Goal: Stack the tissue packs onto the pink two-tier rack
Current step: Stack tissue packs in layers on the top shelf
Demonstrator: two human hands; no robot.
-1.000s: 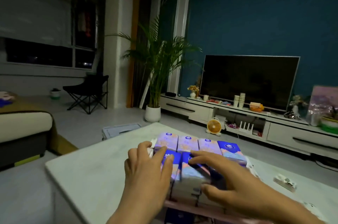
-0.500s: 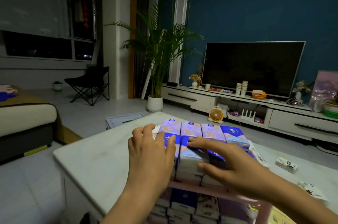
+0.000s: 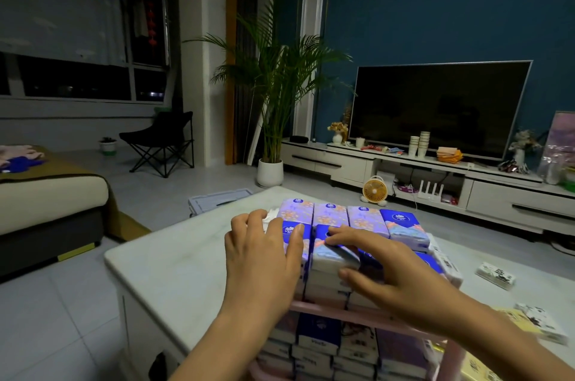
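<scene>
The pink two-tier rack [image 3: 367,313] stands on the white table [image 3: 174,256]. Both tiers are full of stacked tissue packs; a row of purple and blue ones [image 3: 329,215] lines the far side of the top tier, and more packs [image 3: 317,337] fill the lower tier. My left hand [image 3: 261,259] lies flat with spread fingers on the left packs of the top stack. My right hand [image 3: 398,275] holds a slightly tilted pack [image 3: 329,259] on top of the stack, index finger on its far end and thumb on its near end.
Loose black-and-white tissue packs [image 3: 494,276] lie on the table to the right, one [image 3: 541,321] by a yellow sheet. A sofa [image 3: 46,200] stands on the left, a grey bin lid [image 3: 217,200] on the floor beyond the table, and a TV cabinet at the back.
Both hands keep their places on the top stack. The view has tilted down, so the rack's pink rim and lower tier now show.
</scene>
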